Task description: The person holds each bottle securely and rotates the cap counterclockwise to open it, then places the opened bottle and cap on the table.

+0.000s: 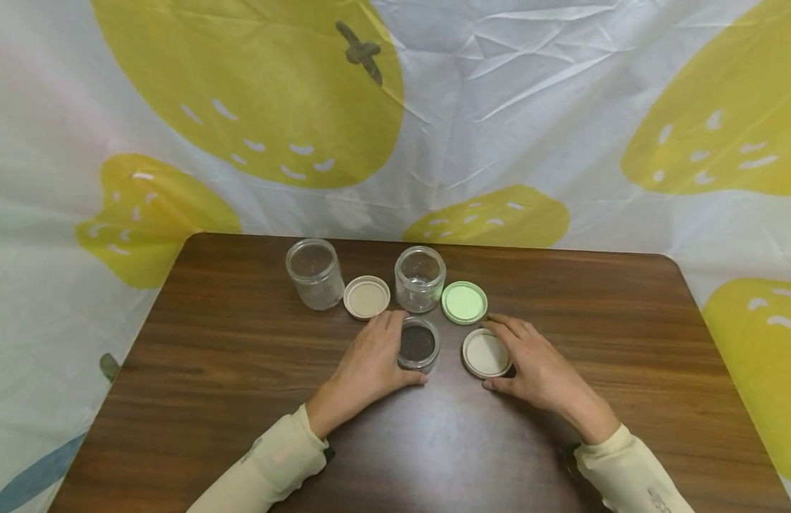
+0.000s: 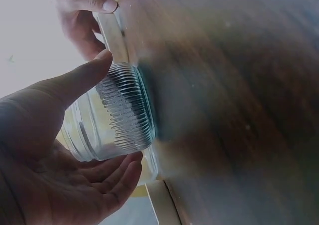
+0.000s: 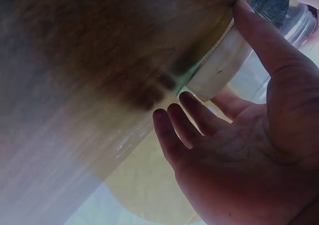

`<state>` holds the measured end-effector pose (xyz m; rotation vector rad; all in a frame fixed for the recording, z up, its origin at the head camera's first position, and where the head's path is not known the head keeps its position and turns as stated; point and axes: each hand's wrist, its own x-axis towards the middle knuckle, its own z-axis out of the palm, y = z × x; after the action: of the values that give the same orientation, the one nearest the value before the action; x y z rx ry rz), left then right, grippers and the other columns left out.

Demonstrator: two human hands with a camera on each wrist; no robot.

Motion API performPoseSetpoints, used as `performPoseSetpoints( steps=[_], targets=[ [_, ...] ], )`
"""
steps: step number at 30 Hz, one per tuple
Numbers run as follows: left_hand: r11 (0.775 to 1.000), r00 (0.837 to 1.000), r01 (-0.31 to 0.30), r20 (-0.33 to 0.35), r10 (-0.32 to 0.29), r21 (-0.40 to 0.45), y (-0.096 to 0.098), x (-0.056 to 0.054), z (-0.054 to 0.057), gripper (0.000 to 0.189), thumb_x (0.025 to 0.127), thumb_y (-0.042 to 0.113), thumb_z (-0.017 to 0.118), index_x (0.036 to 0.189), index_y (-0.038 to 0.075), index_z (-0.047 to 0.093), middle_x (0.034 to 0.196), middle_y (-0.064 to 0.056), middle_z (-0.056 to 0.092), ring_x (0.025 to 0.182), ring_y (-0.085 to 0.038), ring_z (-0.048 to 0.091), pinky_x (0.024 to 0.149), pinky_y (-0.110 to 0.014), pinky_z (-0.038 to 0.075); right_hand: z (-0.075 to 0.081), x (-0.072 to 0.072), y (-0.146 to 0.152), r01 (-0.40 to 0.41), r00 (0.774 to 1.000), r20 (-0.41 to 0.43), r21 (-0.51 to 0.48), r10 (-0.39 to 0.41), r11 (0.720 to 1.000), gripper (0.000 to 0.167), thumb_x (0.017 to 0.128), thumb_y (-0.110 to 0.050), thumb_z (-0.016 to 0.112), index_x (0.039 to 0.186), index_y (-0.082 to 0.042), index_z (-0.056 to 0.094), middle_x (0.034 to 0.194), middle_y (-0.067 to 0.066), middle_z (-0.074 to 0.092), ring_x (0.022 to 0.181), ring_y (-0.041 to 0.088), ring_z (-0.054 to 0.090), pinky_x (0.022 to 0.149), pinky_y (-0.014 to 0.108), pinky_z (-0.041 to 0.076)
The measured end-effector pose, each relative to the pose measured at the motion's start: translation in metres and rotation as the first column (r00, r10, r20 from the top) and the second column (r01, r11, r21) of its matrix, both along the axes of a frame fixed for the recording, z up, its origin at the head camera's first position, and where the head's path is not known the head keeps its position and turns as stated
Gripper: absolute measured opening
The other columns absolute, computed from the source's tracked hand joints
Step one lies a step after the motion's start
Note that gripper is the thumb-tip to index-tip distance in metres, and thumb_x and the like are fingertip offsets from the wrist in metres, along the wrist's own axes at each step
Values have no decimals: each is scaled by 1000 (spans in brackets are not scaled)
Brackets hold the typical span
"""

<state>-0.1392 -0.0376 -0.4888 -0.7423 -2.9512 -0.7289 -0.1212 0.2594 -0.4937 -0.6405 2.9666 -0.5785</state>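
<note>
My left hand [image 1: 370, 356] curves round a small clear jar [image 1: 418, 345] with something dark in its lower part. The left wrist view shows this jar's ribbed side [image 2: 127, 108] between thumb and fingers, its base at the tabletop. To its right, my right hand [image 1: 536, 363] holds a cream lid [image 1: 485, 353] at the edge, thumb on the near side and fingers on the far side. In the right wrist view the lid's side [image 3: 222, 65] lies between the thumb and the index finger; the other fingers are spread loosely.
Two open clear jars stand behind, one at left [image 1: 313, 274] and one in the middle [image 1: 420, 279]. Between them lies a beige lid [image 1: 366, 297]; a green lid [image 1: 464, 303] lies right of the middle jar. A fruit-print cloth [image 1: 447, 128] hangs behind the wooden table [image 1: 241, 356].
</note>
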Motion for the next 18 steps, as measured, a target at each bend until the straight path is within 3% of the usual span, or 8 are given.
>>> performPoseSetpoints(
  steps=[6, 13, 18],
  targets=[
    [1000, 1000, -10, 1, 10, -6, 1, 0, 0, 98, 64, 49, 100, 136, 3, 53, 125, -11, 63, 119, -27, 63, 107, -43, 54, 1, 1, 1, -5, 1000, 17, -2, 5, 1000, 96, 74, -30, 97, 154, -9, 50, 158, 19, 49, 141, 44, 50, 112, 65, 47],
    [997, 999, -44, -12, 43, -58, 1, 4, 0, 98, 65, 57, 97, 137, 6, 53, 125, -9, 64, 114, -27, 66, 94, -44, 60, 0, 3, 3, -16, 999, 40, -9, 17, 1000, 99, 76, -35, 96, 158, -11, 46, 160, 20, 46, 144, 46, 47, 113, 68, 45],
    [997, 999, -54, -5, 54, -55, 1, 4, 0, 105, 65, 58, 96, 144, 7, 50, 133, -10, 62, 118, -29, 66, 94, -47, 60, 2, 5, 3, -10, 999, 46, -19, 11, 1000, 103, 76, -41, 95, 160, -12, 42, 160, 21, 46, 145, 46, 46, 114, 68, 43]
  ],
)
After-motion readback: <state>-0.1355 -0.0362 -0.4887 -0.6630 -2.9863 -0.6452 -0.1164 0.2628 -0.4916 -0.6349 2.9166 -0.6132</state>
